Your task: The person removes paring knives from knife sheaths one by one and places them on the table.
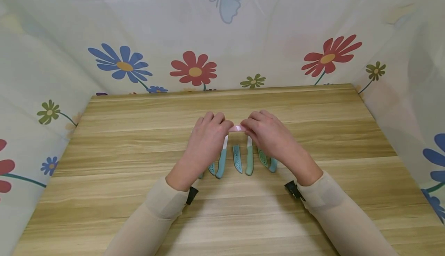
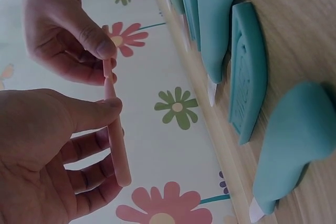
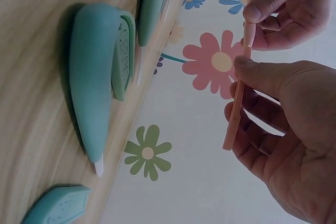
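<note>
My left hand [image 1: 208,142] pinches the pink handle of a knife [image 2: 120,156] between thumb and fingers. My right hand [image 1: 272,136] pinches a slim pink sheath [image 3: 235,116], which meets the knife end to end; no bare blade shows between them. Both pieces are held above the table, seen edge-on in the wrist views. Beneath and between the hands lie a blue-handled knife [image 1: 221,164] and a green-handled knife [image 1: 249,161], white blades pointing away. A blue sheath [image 1: 237,159] lies between these two. The right hand partly hides a green sheath [image 1: 262,157] and another blue handle [image 1: 273,165].
Another blue sheath [image 1: 211,168] shows partly under the left forearm. The wood-grain table [image 1: 139,117] spreads around the row of knives. A white flowered cloth [image 1: 278,24] hangs behind it and along both sides. Black clips [image 1: 294,189] sit on the wrists.
</note>
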The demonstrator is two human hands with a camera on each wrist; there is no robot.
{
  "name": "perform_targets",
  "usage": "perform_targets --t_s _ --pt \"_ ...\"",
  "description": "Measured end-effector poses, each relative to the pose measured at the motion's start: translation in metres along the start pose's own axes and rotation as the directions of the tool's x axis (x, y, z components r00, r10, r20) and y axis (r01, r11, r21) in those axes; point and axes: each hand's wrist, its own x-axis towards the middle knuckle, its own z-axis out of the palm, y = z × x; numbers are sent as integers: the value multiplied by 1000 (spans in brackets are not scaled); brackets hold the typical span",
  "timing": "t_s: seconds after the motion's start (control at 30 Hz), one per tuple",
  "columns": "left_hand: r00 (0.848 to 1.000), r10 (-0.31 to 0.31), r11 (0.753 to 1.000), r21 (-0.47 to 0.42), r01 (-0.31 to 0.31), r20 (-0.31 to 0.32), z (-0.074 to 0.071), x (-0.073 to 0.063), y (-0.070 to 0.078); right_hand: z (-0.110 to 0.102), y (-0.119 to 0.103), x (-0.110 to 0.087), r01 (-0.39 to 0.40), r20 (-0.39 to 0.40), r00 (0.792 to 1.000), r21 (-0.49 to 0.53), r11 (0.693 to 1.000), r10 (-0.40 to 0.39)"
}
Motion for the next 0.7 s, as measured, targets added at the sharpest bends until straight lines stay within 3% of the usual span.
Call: perform_targets --t_s 0.7 --pt "1000 -13 1000 -21 13 -8 -2 0 -1 -2 1 0 -18 5 1000 12 1000 18"
